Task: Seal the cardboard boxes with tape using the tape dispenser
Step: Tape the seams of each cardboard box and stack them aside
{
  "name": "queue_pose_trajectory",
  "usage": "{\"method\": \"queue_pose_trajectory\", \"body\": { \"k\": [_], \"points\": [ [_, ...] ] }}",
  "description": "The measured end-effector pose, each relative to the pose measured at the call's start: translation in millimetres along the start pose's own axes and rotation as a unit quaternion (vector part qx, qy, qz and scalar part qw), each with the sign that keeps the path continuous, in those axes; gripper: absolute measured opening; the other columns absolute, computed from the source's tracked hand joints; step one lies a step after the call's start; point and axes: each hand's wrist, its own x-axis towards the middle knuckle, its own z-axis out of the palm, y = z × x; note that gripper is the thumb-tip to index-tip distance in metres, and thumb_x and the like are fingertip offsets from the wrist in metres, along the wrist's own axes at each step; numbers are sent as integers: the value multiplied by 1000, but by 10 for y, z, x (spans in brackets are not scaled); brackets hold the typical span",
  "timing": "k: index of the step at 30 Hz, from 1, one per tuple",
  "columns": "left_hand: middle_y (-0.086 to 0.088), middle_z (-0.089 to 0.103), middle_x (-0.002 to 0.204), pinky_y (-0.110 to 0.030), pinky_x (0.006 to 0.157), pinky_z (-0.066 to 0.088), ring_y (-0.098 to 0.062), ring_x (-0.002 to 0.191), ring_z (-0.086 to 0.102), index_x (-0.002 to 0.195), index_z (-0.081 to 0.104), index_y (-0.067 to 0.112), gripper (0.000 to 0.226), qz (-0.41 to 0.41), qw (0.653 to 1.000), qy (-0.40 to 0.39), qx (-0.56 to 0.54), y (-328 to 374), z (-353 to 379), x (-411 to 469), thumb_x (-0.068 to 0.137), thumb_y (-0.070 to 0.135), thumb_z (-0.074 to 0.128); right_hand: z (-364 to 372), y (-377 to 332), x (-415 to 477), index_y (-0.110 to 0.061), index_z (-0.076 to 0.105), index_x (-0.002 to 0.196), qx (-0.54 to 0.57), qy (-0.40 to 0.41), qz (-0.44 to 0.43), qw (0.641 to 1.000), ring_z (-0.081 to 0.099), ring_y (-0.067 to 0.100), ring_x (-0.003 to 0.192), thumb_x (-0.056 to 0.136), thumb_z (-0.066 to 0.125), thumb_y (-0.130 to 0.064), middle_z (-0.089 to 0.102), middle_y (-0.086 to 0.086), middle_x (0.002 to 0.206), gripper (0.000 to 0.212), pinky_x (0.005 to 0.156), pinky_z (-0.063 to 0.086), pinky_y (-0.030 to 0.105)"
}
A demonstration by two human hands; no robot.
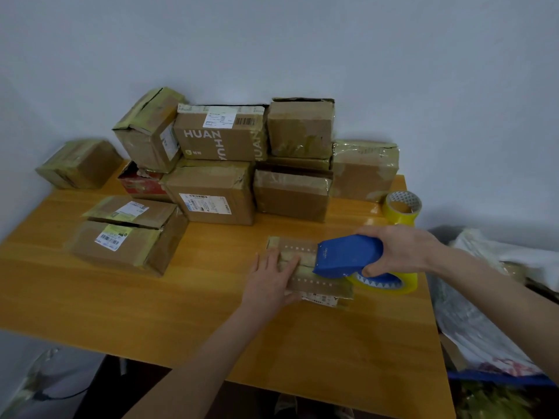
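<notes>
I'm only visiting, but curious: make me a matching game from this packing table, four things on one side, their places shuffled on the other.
Things:
1 blue tape dispenser
2 spare yellow tape roll
3 small box
4 HUAN box

Places:
A stacked on a labelled box
B under the left hand
C in the right hand
D alone at the far right edge of the table

Pairs: 1-C, 2-D, 3-B, 4-A.

A makeshift parcel-packing corner was indicated: taped cardboard boxes (211,189) bearing shipping labels (207,204) were stacked on a wooden table (121,297) set against a bare pale wall (302,40), a spare tape roll (400,208) was placed beside them, and plastic bags (484,313) were heaped alongside.
</notes>
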Motion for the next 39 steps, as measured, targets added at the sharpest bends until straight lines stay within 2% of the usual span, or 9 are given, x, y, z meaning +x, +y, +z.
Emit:
{"method": "queue_pose_trajectory", "body": {
  "k": [4, 10, 19, 23, 26, 29, 32, 36, 39],
  "points": [
    [-1, -26, 154, -39, 121, -5, -20, 147, -15, 144, -23, 22, 82, 57, 998, 3, -15, 149, 102, 60, 97, 51, 38, 2, -5, -22, -40, 40, 137, 15, 2, -2, 1000, 55, 14, 94, 75, 70, -59, 56, -11, 109, 71, 81, 53, 34],
    [2, -19, 158, -35, 121, -2, -15, 147, -15, 143, -22, 24, 74, 77, 997, -16, -2, -125, 118, 80, 100, 43, 36, 36, -45, 4, -41, 36, 139, 63, 19, -15, 998, 57, 15, 102, 71, 71, -64, 56, -13, 120, 80, 87, 52, 36],
    [6, -15, 159, -30, 120, -7, -13, 147, -12, 142, -17, 29, 74, 76, 996, 3, -40, -201, 163, 68, 99, 39, 42, 9, 15, -33, -44, 40, 130, 102, 18, -17, 994, 60, 13, 96, 72, 74, -52, 58, -15, 112, 68, 85, 54, 39],
    [8, -16, 155, -27, 116, -11, -15, 148, -8, 150, -8, 24, 76, 75, 996, 6, -44, -224, 177, 75, 97, 39, 45, -43, 283, -153, -43, 44, 120, 122, -1, 18, 992, 62, 10, 87, 71, 77, -43, 61, -13, 105, 59, 83, 55, 36],
    [6, -13, 157, -29, 118, -9, -15, 148, -7, 153, -2, 22, 75, 73, 996, 2, -48, -208, 158, 64, 97, 39, 45, 81, 364, -206, -38, 44, 118, 114, -21, 47, 992, 64, 8, 80, 69, 78, -41, 63, -12, 98, 60, 79, 56, 36],
    [6, -11, 158, -36, 122, 1, -15, 149, -5, 153, 0, 22, 77, 64, 996, 2, -55, -180, 115, 54, 96, 41, 48, 247, 339, -184, -35, 39, 118, 67, -34, 53, 996, 63, 13, 81, 69, 76, -44, 63, -12, 92, 62, 76, 55, 38],
    [3, -15, 158, -38, 121, -3, -17, 147, -11, 153, -6, 20, 84, 33, 999, -2, -30, -28, 85, 41, 95, 47, 48, 291, 363, -178, -33, 38, 121, 64, -27, 57, 996, 62, 15, 84, 70, 76, -45, 62, -10, 96, 65, 77, 55, 39],
    [2, -25, 154, -35, 118, -12, -18, 146, -18, 145, -23, 20, 78, 86, 996, -4, 3, 286, 142, 63, 100, 45, 37, 307, 337, -187, -34, 36, 127, 53, -24, 53, 997, 61, 14, 84, 72, 74, -46, 62, -10, 101, 68, 76, 54, 36],
    [2, -28, 153, -35, 118, -11, -17, 146, -18, 141, -27, 21, 75, 97, 995, -1, 18, 287, 180, 100, 103, 35, 36, 319, 319, -220, -38, 33, 137, 60, -31, 45, 997, 59, 13, 100, 73, 74, -53, 58, -13, 115, 77, 84, 52, 35]
  ]
}}
